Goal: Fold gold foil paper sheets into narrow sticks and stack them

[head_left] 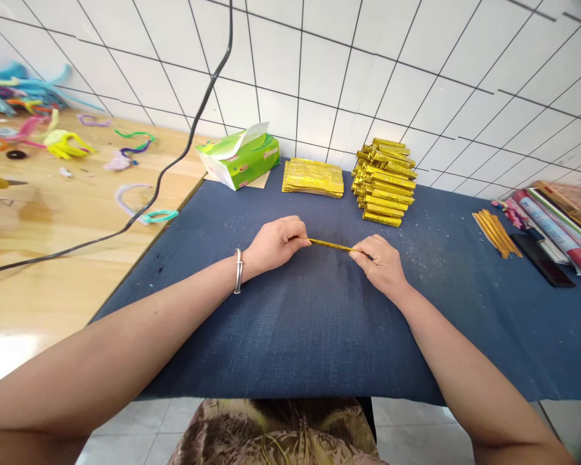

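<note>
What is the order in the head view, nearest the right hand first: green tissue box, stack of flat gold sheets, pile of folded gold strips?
From the right hand:
1. Pile of folded gold strips, just beyond it.
2. Stack of flat gold sheets, beyond and to the left.
3. Green tissue box, farthest to the left.

a silver bangle (239, 272) rings the left wrist (246, 261), and the clothing (275, 436) is mottled brown.
</note>
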`<state>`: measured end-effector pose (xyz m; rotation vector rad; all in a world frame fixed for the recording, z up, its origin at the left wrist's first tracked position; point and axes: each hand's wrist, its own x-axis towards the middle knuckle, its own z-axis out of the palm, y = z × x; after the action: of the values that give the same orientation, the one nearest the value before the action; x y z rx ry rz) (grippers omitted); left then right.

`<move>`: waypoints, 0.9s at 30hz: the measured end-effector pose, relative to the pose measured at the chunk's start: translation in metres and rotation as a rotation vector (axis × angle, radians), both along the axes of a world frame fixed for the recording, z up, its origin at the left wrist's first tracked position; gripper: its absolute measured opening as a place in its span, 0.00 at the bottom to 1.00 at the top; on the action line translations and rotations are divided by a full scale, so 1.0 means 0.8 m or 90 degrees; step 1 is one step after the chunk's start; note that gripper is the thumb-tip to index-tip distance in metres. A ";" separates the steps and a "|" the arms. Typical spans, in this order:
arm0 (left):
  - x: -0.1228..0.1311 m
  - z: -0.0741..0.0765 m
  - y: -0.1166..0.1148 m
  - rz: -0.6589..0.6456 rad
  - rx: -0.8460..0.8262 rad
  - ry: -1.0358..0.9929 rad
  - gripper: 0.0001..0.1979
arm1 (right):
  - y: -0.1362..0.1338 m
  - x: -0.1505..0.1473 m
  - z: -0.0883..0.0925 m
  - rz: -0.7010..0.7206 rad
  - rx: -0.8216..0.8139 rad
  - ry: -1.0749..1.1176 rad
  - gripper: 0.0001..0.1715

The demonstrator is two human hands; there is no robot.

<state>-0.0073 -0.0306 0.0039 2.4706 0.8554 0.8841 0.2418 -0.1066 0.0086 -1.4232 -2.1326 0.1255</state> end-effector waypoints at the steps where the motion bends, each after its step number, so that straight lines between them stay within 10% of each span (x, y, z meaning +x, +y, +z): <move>1: 0.000 0.000 0.001 -0.001 -0.004 -0.004 0.09 | 0.000 0.000 0.000 -0.001 0.000 0.000 0.13; 14: -0.012 -0.012 0.018 -0.008 -0.148 -0.013 0.04 | 0.005 0.005 -0.010 0.002 -0.002 0.020 0.09; 27: -0.010 -0.004 0.016 -0.038 -0.041 0.011 0.05 | 0.001 0.002 -0.001 0.030 0.005 -0.041 0.13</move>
<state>-0.0156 -0.0180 0.0010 2.4384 0.7988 0.8032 0.2432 -0.1061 0.0079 -1.3903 -2.2165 0.0901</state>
